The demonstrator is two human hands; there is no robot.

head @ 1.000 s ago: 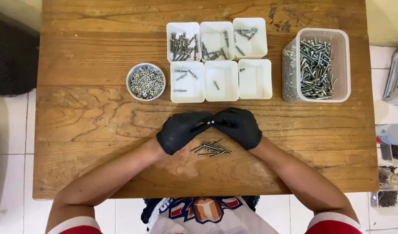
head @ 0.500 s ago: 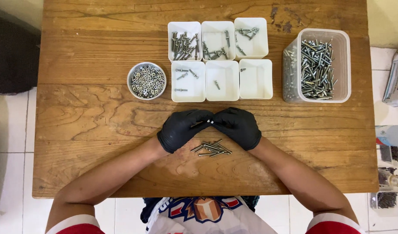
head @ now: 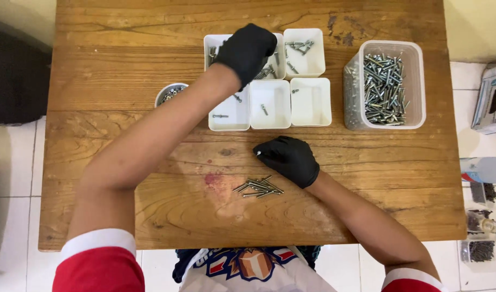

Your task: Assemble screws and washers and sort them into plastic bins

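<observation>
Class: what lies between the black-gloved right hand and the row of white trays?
In the head view, only bare wooden table separates right hand from trays.

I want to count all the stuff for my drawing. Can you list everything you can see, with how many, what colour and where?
Table: one, brown wood, filling the view.
Small trays: six, white, two rows of three at the table's far middle, most holding a few screws.
Clear tub: one, see-through, right of the trays, full of silver screws.
Round bowl: one, grey, left of the trays, partly hidden by the arm.
Loose screw pile: one small heap, silver, near the table's front middle.
Boxes and bits: several, on the floor at the right edge.
Left hand: black glove, over the far trays.
Right hand: black glove, pinching one small screw above the pile.
</observation>
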